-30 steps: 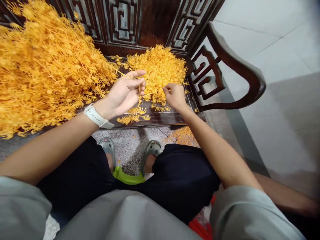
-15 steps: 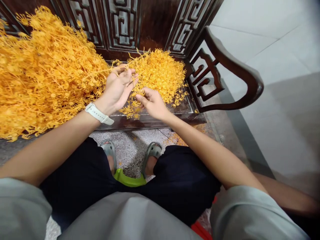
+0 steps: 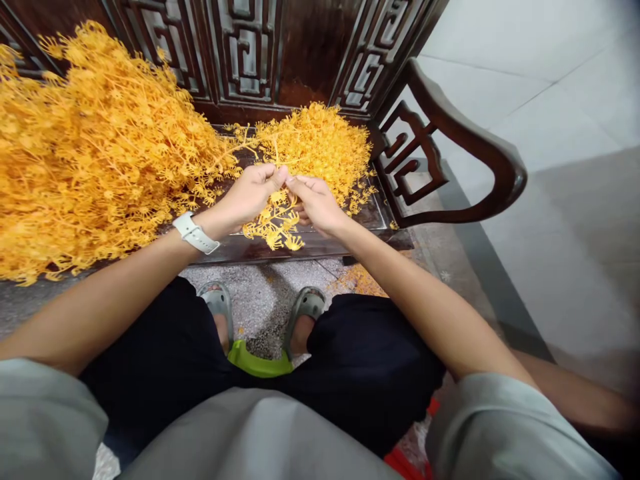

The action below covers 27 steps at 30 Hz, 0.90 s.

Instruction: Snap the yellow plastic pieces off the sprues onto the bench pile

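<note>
1. Hands. The person's left hand [image 3: 250, 197] and right hand [image 3: 317, 205] are held palm-down and meet at the fingertips above the front of the bench seat. A white strap watch [image 3: 194, 233] circles the left wrist.
2. Fingers. The left fingers are closed together, pinching the thin stem of an orange-yellow sprig [image 3: 273, 227]. The right fingers [image 3: 300, 183] are bent inward, their tips touching the left fingertips; whether they also grip the stem cannot be told.
3. Sprig. Its branched, yellow-orange head hangs below and between the hands, over the dark seat and touching neither heap.
4. Heaps. A large heap of sprigs [image 3: 100, 153] lies to the left of the hands, spilling over the seat's left side. A smaller heap of sprigs [image 3: 315, 150] lies directly ahead of the hands, against the backrest.
5. Seat. Both heaps rest on a dark wooden bench [image 3: 300, 250] with a fretwork back [image 3: 245, 50] and a curved armrest [image 3: 465, 137] at the right.
6. Below. Loose orange fragments [image 3: 357, 283] lie on the terrazzo floor [image 3: 265, 283], near the person's gray sandals [image 3: 305, 310]. The person's dark shorts [image 3: 375, 353] and gray shirt [image 3: 250, 433] fill the foreground, with a green object [image 3: 257, 360] showing between the knees.
</note>
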{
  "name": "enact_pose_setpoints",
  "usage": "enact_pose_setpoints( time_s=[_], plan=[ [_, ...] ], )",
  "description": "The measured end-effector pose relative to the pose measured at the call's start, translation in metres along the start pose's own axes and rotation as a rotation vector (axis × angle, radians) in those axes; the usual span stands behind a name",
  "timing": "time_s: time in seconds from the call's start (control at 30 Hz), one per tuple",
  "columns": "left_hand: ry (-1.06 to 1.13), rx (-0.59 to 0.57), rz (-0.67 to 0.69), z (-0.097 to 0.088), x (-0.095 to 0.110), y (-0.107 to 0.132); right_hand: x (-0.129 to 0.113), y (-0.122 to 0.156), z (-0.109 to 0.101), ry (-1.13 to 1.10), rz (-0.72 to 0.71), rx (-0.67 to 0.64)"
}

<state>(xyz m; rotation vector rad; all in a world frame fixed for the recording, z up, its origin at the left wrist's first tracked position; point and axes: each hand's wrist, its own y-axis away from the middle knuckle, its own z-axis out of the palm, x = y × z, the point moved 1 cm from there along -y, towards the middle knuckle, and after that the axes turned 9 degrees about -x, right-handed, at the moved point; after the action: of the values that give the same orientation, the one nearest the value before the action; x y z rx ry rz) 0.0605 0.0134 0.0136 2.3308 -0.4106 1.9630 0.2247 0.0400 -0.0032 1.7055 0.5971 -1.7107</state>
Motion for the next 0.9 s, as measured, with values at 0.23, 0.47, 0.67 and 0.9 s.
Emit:
enact_pose_setpoints(
  time_s=[0.23, 0.47, 0.67, 0.9],
  plan=[
    [-0.221, -0.351, -0.026, -0.015, 0.015, 0.005, -0.017, 0.01, -0.03, 0.517, -0.254, -0.272],
    [-0.223, -0.4, -0.155, -0.008, 0.025, 0.01, -0.022, 0.017, -0.049, 0.924, -0.218, -0.214],
    [-0.256, -0.301, -0.127, -0.001, 0.017, -0.005, -0.019, 0.0, -0.045, 1.019, -0.126, -0.02],
    [0.197, -0.441, -0.305, -0.006, 0.047, 0.023, -0.021, 0.006, -0.11, 1.004, 0.054, 0.588]
  ],
)
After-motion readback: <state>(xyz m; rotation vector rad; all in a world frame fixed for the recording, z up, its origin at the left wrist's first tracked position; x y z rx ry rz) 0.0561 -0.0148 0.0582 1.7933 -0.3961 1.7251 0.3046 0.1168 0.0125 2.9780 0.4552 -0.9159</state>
